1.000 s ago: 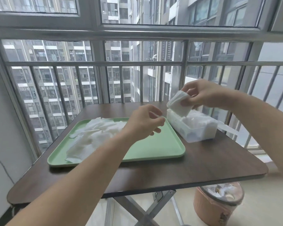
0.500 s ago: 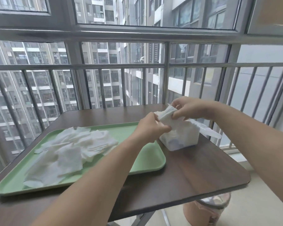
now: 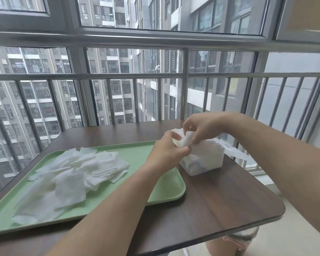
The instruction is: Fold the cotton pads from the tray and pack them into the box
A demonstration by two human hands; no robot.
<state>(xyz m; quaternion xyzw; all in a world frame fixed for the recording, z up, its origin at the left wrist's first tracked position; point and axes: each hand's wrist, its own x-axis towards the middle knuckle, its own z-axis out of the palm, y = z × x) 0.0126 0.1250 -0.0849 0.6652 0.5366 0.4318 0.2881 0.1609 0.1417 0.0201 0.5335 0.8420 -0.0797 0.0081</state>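
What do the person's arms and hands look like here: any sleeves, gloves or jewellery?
The left hand and right hand are bare: no gloves, and no ring, watch or bracelet shows. The left forearm and right forearm are bare too; no sleeve comes into view up to the frame's edge.

white cotton pads [image 3: 76,174], pale green tray [image 3: 166,189], dark wood-grain table [image 3: 220,206], translucent white box [image 3: 205,161]

bare tray [image 3: 163,189] corner beside box [image 3: 205,161], railing [image 3: 185,100] close behind
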